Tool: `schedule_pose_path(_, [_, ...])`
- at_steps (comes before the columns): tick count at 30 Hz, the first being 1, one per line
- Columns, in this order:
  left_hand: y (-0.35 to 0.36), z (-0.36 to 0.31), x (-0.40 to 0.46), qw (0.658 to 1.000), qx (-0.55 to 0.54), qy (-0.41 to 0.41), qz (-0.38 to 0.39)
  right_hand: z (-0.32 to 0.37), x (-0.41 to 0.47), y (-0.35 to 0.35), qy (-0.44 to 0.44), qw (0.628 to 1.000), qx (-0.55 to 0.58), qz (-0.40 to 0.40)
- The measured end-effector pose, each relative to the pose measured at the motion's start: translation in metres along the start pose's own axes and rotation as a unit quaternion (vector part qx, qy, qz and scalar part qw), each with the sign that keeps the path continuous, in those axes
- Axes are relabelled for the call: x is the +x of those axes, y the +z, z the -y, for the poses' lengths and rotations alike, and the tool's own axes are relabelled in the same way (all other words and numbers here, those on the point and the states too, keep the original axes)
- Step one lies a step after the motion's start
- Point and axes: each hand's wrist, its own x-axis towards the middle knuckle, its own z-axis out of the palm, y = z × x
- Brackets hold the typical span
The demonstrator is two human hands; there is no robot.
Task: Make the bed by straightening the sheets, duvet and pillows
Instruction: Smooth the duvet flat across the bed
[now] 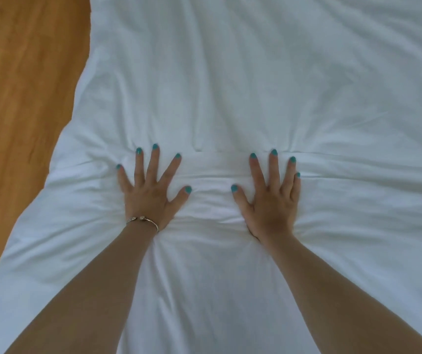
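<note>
- I see the white duvet (230,85) filling most of the frame, creased in folds across the lower middle.
- My left hand (149,192) and right hand (271,198) press flat on those folds, fingers spread and straight, gripping nothing.
- A bracelet (142,221) circles the left wrist; wooden floor (20,98) shows at the left.

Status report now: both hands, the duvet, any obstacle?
Left hand and right hand open, fingers spread, pressing flat on white duvet. Duvet creased across between hands. No obstacle on it in view.
</note>
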Motion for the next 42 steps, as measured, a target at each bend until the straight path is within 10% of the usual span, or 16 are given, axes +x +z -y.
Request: schedule_pose_path(42, [0.015,0.000,-0.003,0.998,-0.053,0.028,-0.012,-0.011,0.010,0.038,-0.030,0.988,0.050,-0.141])
